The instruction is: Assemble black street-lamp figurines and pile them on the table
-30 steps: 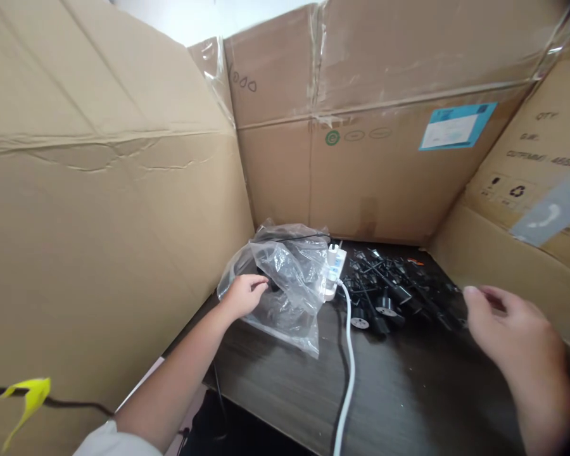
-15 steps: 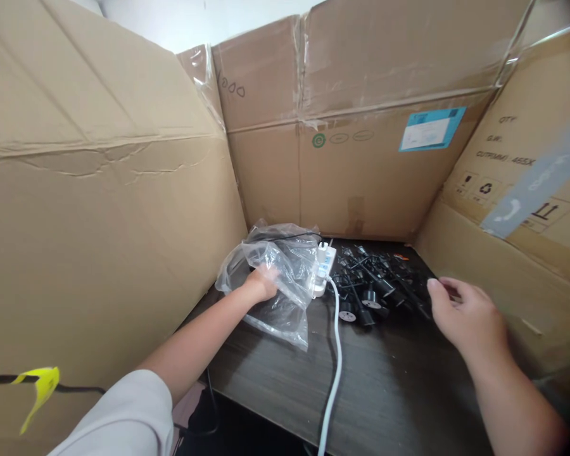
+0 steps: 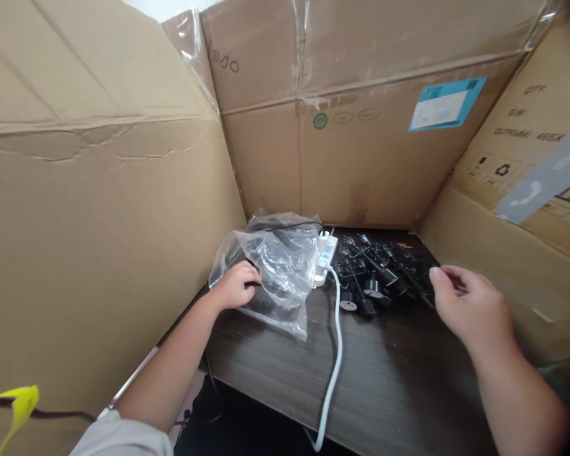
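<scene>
One hand (image 3: 237, 285) at plastic bag (image 3: 282, 263)

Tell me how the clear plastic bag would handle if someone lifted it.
The clear plastic bag is probably floppy, given its creases and folds. Its see-through film looks thin, so likely light. Its glossy highlights suggest it may feel slippery.

It looks like a makeshift bench in a workshop or stockroom; which of the two cannot be told. Cardboard walls (image 3: 361, 168) box in a dark wood-grain table (image 3: 384, 386), bearing printed handling symbols (image 3: 502, 170) and a blue-bordered label (image 3: 446, 104). A power strip (image 3: 331, 249), heaped black parts (image 3: 387, 276) and a clear plastic bag (image 3: 282, 259) lie there.
</scene>
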### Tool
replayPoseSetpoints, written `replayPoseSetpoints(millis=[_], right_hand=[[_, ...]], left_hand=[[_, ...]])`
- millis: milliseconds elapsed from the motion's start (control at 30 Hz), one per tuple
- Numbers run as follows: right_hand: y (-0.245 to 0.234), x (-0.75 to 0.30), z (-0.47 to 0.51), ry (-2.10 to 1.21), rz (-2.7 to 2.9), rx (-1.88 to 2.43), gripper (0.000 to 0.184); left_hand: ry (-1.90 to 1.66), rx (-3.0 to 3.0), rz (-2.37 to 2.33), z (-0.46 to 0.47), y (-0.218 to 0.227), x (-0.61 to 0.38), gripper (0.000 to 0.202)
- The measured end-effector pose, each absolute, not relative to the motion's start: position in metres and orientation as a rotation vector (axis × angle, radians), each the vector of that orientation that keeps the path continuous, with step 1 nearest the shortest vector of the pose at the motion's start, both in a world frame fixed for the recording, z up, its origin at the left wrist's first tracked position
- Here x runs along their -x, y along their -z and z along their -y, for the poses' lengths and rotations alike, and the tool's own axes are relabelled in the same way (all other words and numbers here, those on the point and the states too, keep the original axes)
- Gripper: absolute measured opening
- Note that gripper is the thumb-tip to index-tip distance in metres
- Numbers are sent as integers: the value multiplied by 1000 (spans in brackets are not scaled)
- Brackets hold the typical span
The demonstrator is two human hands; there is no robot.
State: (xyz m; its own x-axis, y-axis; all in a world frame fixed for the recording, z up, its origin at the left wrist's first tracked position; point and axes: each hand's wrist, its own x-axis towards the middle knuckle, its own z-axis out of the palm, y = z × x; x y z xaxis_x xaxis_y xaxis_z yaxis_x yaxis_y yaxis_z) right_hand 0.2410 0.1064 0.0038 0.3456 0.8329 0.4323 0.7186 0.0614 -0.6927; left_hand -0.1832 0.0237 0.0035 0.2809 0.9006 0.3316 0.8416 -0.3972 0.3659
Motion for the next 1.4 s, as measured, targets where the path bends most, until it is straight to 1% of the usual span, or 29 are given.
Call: replayPoseSetpoints(millis=[100, 200, 267, 333, 400, 467, 567, 633, 700, 800, 867, 933, 1000, 1100, 1167, 1200, 1267, 1400], right_hand=[[-6, -238, -103, -161, 1404, 1658, 54], [-9, -232, -98, -144, 1425, 1620, 49], [-11, -225, -92, -59, 1471, 1547, 45], [-12, -215, -83, 51, 1534, 1406, 40], [-13, -204, -69, 49, 1627, 1228, 33], [-14, -191, -52, -173, 1776, 1073, 28], [-16, -171, -25, -821, 1993, 888, 24], [-18, -158, -11, -1191, 1993, 828, 24], [-17, -148, -2, -1433, 1978, 773, 28], [-16, -141, 2, -1621, 1834, 775, 38], [-15, -140, 3, -1655, 1783, 797, 38], [-13, -141, 2, -1563, 1836, 797, 34], [-10, -142, 2, -1290, 1974, 753, 28], [-2, -144, 0, -767, 2136, 646, 24], [1, -144, 0, -626, 2166, 614, 21], [0, -143, 1, -644, 2165, 621, 21], [-3, -142, 1, -818, 2123, 672, 24], [-11, -140, 2, -1413, 1879, 852, 32]], left_hand=[[-976, -2343, -1577, 1, 0, 192, 15], [-1315, -2140, -1439, 21, 6, 188, 25], [-1508, -1892, -1371, 32, 9, 174, 27], [-1589, -1604, -1334, 40, 10, 153, 23], [-1547, -1397, -1251, 46, 10, 126, 20], [-1473, -1296, -1187, 51, 8, 98, 21], [-1397, -1284, -1191, 58, 7, 59, 23], [-1375, -1288, -1212, 62, 9, 38, 24], [-1366, -1281, -1214, 66, 13, 23, 23], [-1364, -1329, -1243, 70, 21, 10, 20], [-1364, -1408, -1290, 72, 25, 7, 18], [-1348, -1462, -1324, 72, 27, 6, 16], [-1324, -1431, -1318, 72, 28, 6, 17], [-1288, -1235, -1238, 69, 29, 6, 18], [-1284, -1122, -1196, 69, 30, 5, 18], [-1293, -1101, -1197, 69, 31, 5, 18], [-1331, -1124, -1222, 70, 30, 5, 18], [-1378, -1244, -1257, 72, 26, 7, 17]])
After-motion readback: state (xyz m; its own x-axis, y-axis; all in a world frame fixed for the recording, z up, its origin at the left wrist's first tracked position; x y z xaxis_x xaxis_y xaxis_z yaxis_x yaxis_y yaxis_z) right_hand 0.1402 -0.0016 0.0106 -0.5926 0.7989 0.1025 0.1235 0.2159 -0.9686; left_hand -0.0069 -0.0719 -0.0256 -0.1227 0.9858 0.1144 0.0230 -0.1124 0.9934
